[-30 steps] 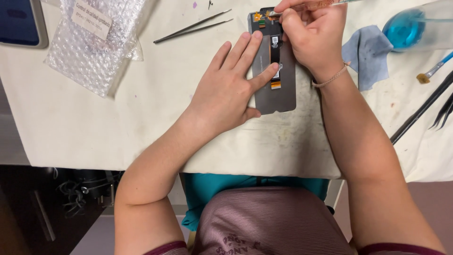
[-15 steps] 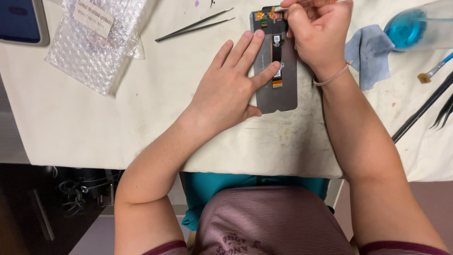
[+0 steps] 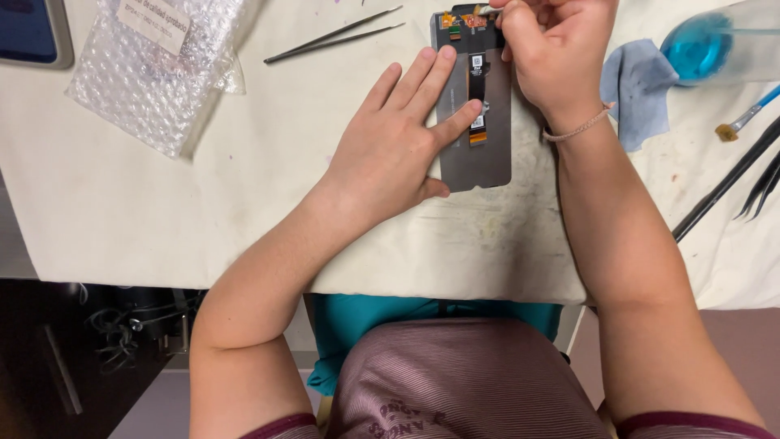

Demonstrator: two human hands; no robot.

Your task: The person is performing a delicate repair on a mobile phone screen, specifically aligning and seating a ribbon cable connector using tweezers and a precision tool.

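Your pale work mat [image 3: 203, 203] covers the table and carries everything, a soft bed that keeps the grey phone panel [image 3: 479, 158] from sliding or scratching; the panel lies face down at the mat's far middle, its dark flex ribbon [image 3: 476, 89] running down its back. Your left hand [image 3: 398, 150] lies spread flat and wide on the panel's left edge, thumb tip across to the ribbon, apparently pinning the panel steady. Your right hand [image 3: 556, 57] is bunched narrow at the panel's top right corner, fingertips pinched on a small pale tool tip by the orange connectors; what tool it is I cannot tell. Left of the panel, a bubble-wrap pouch [image 3: 150, 69] with a paper label lies flat; whether it holds anything is unclear. Right of the panel sit a blue cloth [image 3: 638, 89] and a clear bottle of blue liquid [image 3: 707, 45] lying on its side. Tweezers [image 3: 333, 36] rest just left of the panel's top; a small brush [image 3: 743, 118] lies far right.
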